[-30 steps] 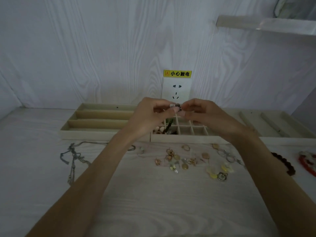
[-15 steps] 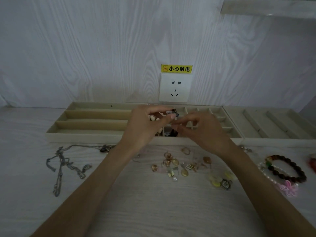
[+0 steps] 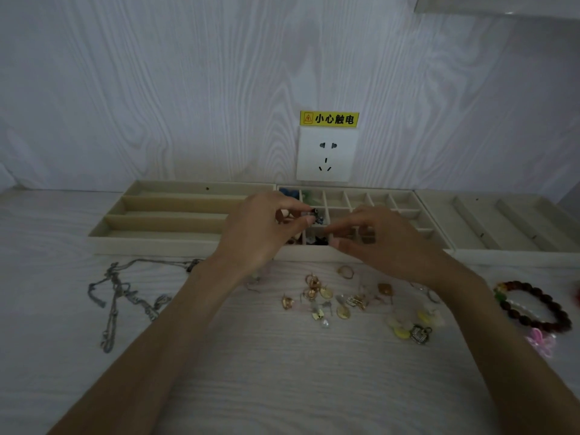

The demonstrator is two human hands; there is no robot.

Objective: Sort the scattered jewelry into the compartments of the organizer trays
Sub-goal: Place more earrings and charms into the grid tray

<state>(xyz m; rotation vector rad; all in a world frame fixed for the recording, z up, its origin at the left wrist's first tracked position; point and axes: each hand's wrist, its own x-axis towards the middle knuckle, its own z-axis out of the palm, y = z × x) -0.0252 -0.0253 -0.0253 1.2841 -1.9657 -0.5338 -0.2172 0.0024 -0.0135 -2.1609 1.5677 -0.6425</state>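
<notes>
Head view. Left hand [image 3: 263, 233] pinched a small dark piece [image 3: 317, 215] between thumb and forefinger, held over the gridded middle tray [image 3: 405, 204], near its left cells. Right hand [image 3: 386, 243] hovered just beside it over the tray's front cells, fingers loosely curled, nothing visibly held. Loose earrings and charms [image 3: 332, 298] lay scattered on the tabletop [image 3: 282, 372] in front of the tray; chain necklace [image 3: 125, 293] lay left, beaded bracelet [image 3: 533, 306] right. Judgement: the piece looked ready to drop; best lowered close into one cell before letting go, so it would not bounce into a neighbouring cell.
</notes>
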